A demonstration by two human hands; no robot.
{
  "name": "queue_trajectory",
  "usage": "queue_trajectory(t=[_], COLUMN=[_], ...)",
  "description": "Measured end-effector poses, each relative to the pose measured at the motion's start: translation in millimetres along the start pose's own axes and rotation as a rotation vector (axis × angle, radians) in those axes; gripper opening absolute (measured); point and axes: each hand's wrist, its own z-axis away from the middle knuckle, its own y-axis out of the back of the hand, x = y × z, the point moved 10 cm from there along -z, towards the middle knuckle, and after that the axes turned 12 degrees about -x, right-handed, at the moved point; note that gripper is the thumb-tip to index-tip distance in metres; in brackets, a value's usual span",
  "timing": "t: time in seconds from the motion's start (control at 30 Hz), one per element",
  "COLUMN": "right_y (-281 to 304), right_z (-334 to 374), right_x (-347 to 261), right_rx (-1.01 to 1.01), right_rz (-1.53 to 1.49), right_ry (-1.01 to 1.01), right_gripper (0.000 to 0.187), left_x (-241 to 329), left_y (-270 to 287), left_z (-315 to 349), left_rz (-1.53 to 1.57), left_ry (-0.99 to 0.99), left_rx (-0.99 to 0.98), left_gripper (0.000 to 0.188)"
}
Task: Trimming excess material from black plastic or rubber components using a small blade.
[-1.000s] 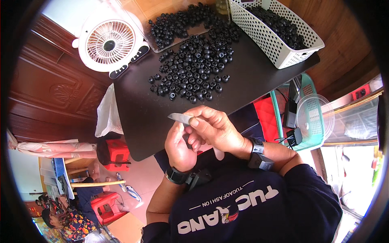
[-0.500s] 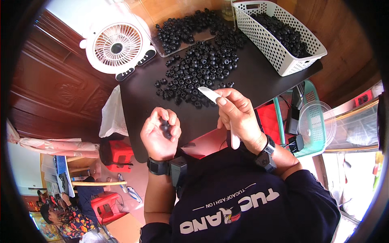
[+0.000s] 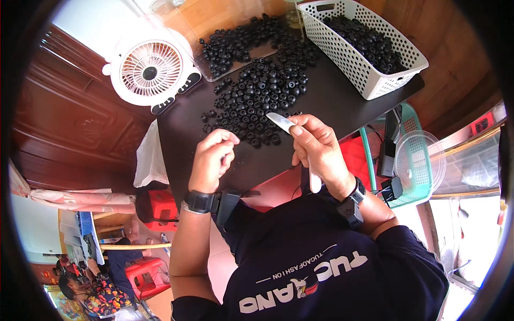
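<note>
Head view: mid-frame, our left hand (image 3: 210, 160) has turned over near the beads (image 3: 257, 96), curled, contents hidden; our right hand (image 3: 323, 155) holds the knife (image 3: 280, 122), seemingly idle.

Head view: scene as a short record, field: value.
Left hand: fingers curled, close to the black pieces; contents, if any, hidden
Right hand: holds a white-handled knife, blade pointing toward the upper left
Pile: many small rounded pieces, some showing holes, on the dark table
White basket: perforated, right of pile, holds more
Fan: white, left of pile
</note>
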Motion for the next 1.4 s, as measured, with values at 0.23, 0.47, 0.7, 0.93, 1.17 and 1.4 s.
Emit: queue_trajectory(t=[0.23,0.47,0.7,0.93,1.17,1.4], right_y=[2,-2,-7,-10,-11,-22], right_z=[1,3,3,4,4,-5], right_x=[4,3,-1,0,-1,16], right_rx=[-0.046,-0.115,-0.143,-0.149,-0.134,-0.134], right_rz=[-0.014,0.004,0.035,0.057,0.063,-0.197], right_ry=[0.010,0.014,0.018,0.009,0.010,-0.039], right_gripper=[0.018,0.019,0.021,0.021,0.021,0.022], left_x=[18,27,27,24,10,-18], left_y=[-37,-53,-63,-55,-23,-30], left_z=[-12,-23,-22,-25,-25,5], left_rz=[-1.116,-1.367,-1.477,-1.461,-1.242,0.296], left_ry=[-0.056,0.055,-0.025,0.019,-0.071,0.030], left_rx=[-0.039,-0.060,-0.098,-0.113,-0.033,-0.214], left_gripper=[0.028,0.026,0.022,0.023,0.025,0.024])
